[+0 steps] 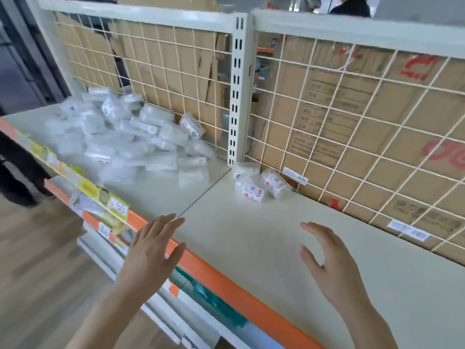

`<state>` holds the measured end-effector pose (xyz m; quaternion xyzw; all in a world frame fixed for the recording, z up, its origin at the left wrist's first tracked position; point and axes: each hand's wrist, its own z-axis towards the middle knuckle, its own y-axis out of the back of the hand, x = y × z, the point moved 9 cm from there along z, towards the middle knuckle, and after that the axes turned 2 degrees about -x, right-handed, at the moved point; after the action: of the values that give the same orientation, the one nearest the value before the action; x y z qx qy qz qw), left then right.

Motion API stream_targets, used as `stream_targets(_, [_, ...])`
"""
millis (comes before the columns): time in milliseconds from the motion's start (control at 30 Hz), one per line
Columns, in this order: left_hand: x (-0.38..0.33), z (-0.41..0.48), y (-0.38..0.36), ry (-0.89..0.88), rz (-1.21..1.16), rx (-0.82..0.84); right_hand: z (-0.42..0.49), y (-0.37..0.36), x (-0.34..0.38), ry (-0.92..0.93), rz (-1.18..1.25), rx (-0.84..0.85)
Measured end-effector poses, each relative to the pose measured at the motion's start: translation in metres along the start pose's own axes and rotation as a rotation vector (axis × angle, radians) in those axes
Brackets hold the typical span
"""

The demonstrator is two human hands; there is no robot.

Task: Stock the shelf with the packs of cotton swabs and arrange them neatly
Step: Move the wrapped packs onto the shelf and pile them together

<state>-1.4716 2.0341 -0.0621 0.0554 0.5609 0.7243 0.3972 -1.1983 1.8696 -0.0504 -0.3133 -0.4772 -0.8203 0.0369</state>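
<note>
Head view: left hand (153, 250), right hand (327, 268) empty, fingers spread above shelf (251, 238); barcode-labelled cotton swab packs (254, 191), print unreadable.

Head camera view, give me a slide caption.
Empty left hand and right hand hover at the shelf; cotton swab packs lie heaped unsorted.

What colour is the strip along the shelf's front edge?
Orange, seen clearly in the head view on the front edge strip between the two hands.
</note>
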Motion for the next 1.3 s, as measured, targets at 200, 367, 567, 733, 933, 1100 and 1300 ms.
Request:
stream_targets(200, [0.034,-0.032,0.034,0.157,0.049,-0.089,0.019,-0.035,0.03,0.113,0.086,0.101])
stream_targets(367, [0.062,-0.036,0.043,0.229,0.052,-0.085,0.032,-0.066,0.057,0.171,0.145,0.181])
stream_targets(567, [0.104,0.0,0.039,0.243,0.01,-0.083,0.064,-0.101,0.089,0.194,0.134,0.208])
stream_targets(733, [0.155,0.052,0.032,0.192,0.004,-0.052,0.102,-0.138,0.119,0.17,0.109,0.187])
stream_targets(933, [0.206,0.12,0.028,0.119,-0.056,-0.033,0.149,-0.184,0.15,0.111,0.043,0.167])
stream_targets(1100, [0.218,0.167,0.037,-0.03,-0.096,-0.054,0.179,-0.219,0.185,0.123,0.014,0.155])
stream_targets(1300, [0.206,0.207,0.027,-0.2,0.098,-0.009,0.203,-0.266,0.222,0.217,-0.118,0.301])
